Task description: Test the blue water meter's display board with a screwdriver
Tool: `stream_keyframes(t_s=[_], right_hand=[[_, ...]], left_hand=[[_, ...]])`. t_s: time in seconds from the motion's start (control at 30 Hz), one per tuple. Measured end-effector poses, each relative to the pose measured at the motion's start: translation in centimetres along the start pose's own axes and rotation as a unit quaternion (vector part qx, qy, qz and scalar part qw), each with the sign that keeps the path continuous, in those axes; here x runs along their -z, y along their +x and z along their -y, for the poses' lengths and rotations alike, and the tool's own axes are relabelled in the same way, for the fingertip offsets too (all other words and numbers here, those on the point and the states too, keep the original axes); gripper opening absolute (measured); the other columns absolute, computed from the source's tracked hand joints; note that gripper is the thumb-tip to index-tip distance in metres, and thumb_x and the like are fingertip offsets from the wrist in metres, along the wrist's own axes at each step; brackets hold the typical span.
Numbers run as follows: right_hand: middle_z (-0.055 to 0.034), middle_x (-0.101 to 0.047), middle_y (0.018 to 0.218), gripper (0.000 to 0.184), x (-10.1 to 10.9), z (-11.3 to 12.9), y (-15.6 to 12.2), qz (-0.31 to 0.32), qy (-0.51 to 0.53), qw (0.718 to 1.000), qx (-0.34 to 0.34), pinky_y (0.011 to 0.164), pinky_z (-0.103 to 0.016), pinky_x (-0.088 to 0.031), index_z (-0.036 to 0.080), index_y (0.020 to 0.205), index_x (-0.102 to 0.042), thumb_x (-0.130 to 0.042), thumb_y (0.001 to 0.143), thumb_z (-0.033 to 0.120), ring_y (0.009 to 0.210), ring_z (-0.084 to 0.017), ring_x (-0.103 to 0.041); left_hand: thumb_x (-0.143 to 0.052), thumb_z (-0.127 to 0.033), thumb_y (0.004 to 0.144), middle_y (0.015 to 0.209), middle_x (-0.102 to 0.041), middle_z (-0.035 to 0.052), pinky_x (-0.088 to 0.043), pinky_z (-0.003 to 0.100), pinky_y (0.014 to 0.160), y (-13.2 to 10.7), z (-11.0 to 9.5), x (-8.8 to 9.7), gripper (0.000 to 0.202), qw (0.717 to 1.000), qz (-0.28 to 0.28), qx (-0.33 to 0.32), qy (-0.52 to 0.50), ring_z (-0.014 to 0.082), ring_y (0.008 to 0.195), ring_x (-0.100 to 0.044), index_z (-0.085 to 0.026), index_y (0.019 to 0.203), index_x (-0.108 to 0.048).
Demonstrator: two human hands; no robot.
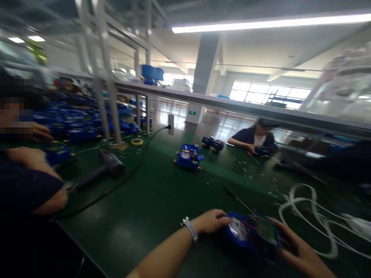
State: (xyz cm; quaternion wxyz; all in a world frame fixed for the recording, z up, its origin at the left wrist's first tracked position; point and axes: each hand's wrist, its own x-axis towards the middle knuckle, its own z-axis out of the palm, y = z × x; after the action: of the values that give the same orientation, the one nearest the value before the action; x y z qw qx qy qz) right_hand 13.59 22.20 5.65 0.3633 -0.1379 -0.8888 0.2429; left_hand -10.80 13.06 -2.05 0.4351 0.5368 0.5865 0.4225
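A blue water meter (239,229) with its housing open sits low in front of me. Its round white dial faces up, and a green circuit board (265,228) shows on its right side. My left hand (213,221), with a watch at the wrist, grips the meter's left edge. The fingers of my right hand (292,245) curl round the meter's right side, partly hidden behind it. Just beyond the meter lies a thin screwdriver (239,199) with a dark handle. The picture is somewhat blurred.
Another open blue meter (188,156) stands mid-table. A dark heat gun (111,164) and black cable (136,168) lie left, beside a co-worker's arm (37,185). White cable (314,197) coils at right. Another person (256,135) works across the table. Many meters crowd the far left.
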Motion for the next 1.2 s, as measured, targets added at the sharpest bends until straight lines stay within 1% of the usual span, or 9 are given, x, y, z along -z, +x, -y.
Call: stream_keyframes(t_s=[0.03, 0.1, 0.13, 0.27, 0.37, 0.53, 0.87, 1.03, 1.2], right_hand=[[-0.0149, -0.063, 0.118, 0.043, 1.0, -0.7, -0.9, 0.049, 0.017, 0.998, -0.04, 0.066, -0.029, -0.062, 0.013, 0.138, -0.054, -0.039, 0.114, 0.046, 0.094, -0.024, -0.069], [-0.0168, -0.062, 0.122, 0.064, 2.3, -2.2, -1.7, 0.123, 0.054, 0.985, -0.105, 0.078, -0.037, -0.062, 0.013, 0.138, -0.054, -0.056, 0.101, 0.066, 0.104, -0.029, -0.067], [-0.0181, -0.058, 0.129, 0.069, 2.5, -2.9, -1.8, 0.142, 0.067, 0.978, -0.137, 0.09, -0.042, -0.058, 0.014, 0.142, -0.051, -0.059, 0.099, 0.067, 0.113, -0.031, -0.062], [-0.0167, -0.044, 0.145, 0.076, 2.1, -4.5, -1.6, 0.159, 0.085, 0.965, -0.189, 0.113, -0.059, -0.031, 0.017, 0.15, -0.043, -0.075, 0.092, 0.054, 0.133, -0.035, -0.042], [-0.0144, -0.042, 0.146, 0.072, 2.3, -4.6, -1.5, 0.169, 0.096, 0.961, -0.199, 0.116, -0.061, -0.021, 0.018, 0.147, -0.046, -0.079, 0.09, 0.046, 0.136, -0.036, -0.036], [-0.0154, -0.042, 0.147, 0.073, 3.7, -4.7, -1.2, 0.207, 0.15, 0.943, -0.212, 0.114, -0.059, -0.026, 0.018, 0.148, -0.046, -0.076, 0.091, 0.051, 0.134, -0.036, -0.039], [-0.0129, -0.034, 0.153, 0.073, 4.0, -5.3, -0.1, 0.243, 0.174, 0.927, -0.227, 0.118, -0.061, -0.013, 0.021, 0.151, -0.045, -0.081, 0.09, 0.039, 0.141, -0.036, -0.028], [-0.011, -0.034, 0.154, 0.066, 3.5, -5.8, -1.1, 0.186, 0.212, 0.921, -0.269, 0.118, -0.06, -0.011, 0.021, 0.144, -0.054, -0.084, 0.085, 0.03, 0.143, -0.036, -0.024], [-0.013, -0.034, 0.152, 0.066, 1.6, -5.8, -5.3, -0.033, 0.256, 0.894, -0.367, 0.114, -0.059, -0.024, 0.021, 0.149, -0.045, -0.076, 0.092, 0.033, 0.135, -0.036, -0.036]], left_hand=[[-0.058, -0.054, 0.089, 0.117, -0.066, 0.0111, -0.05, 0.041, 0.092, 0.5, 0.7, -0.3, 0.049, 1.0, 0.009, 0.002, -0.014, 0.0237, 0.102, -0.062, -0.014, 0.117, -0.065], [-0.052, -0.059, 0.09, 0.119, -0.065, 0.0114, -0.047, 0.04, 0.095, 1.4, 2.0, -0.8, 0.054, 0.999, 0.025, -0.006, -0.039, 0.0233, 0.106, -0.06, -0.013, 0.118, -0.064], [-0.05, -0.06, 0.091, 0.12, -0.065, 0.0116, -0.045, 0.04, 0.097, 1.7, 2.4, -0.9, 0.056, 0.998, 0.032, -0.013, -0.051, 0.0225, 0.106, -0.06, -0.013, 0.119, -0.063], [-0.047, -0.065, 0.091, 0.113, -0.067, 0.0122, -0.044, 0.04, 0.095, 2.0, 3.3, -0.9, 0.061, 0.997, 0.039, -0.027, -0.059, 0.0233, 0.102, -0.06, -0.012, 0.113, -0.065], [-0.046, -0.066, 0.091, 0.109, -0.067, 0.011, -0.043, 0.038, 0.093, 1.9, 3.4, -0.9, 0.06, 0.998, 0.027, -0.035, -0.052, 0.0228, 0.1, -0.06, -0.012, 0.109, -0.065], [-0.046, -0.065, 0.091, 0.107, -0.067, 0.0093, -0.042, 0.035, 0.089, 1.7, 3.3, -1.1, 0.058, 0.998, 0.018, -0.034, -0.047, 0.0219, 0.098, -0.059, -0.013, 0.107, -0.065], [-0.047, -0.07, 0.088, 0.104, -0.068, 0.0099, -0.043, 0.032, 0.083, 1.8, 3.6, -1.1, 0.064, 0.997, 0.024, -0.013, -0.078, 0.0207, 0.094, -0.059, -0.012, 0.107, -0.065], [-0.051, -0.074, 0.083, 0.104, -0.069, 0.0098, -0.044, 0.029, 0.078, 2.0, 3.9, -1.2, 0.07, 0.993, 0.032, 0.01, -0.112, 0.0226, 0.094, -0.061, -0.011, 0.111, -0.064], [-0.051, -0.075, 0.082, 0.118, -0.068, 0.013, -0.047, 0.031, 0.08, 2.0, 3.7, -1.3, 0.079, 0.987, 0.057, 0.031, -0.148, 0.0271, 0.105, -0.062, -0.011, 0.128, -0.056]])
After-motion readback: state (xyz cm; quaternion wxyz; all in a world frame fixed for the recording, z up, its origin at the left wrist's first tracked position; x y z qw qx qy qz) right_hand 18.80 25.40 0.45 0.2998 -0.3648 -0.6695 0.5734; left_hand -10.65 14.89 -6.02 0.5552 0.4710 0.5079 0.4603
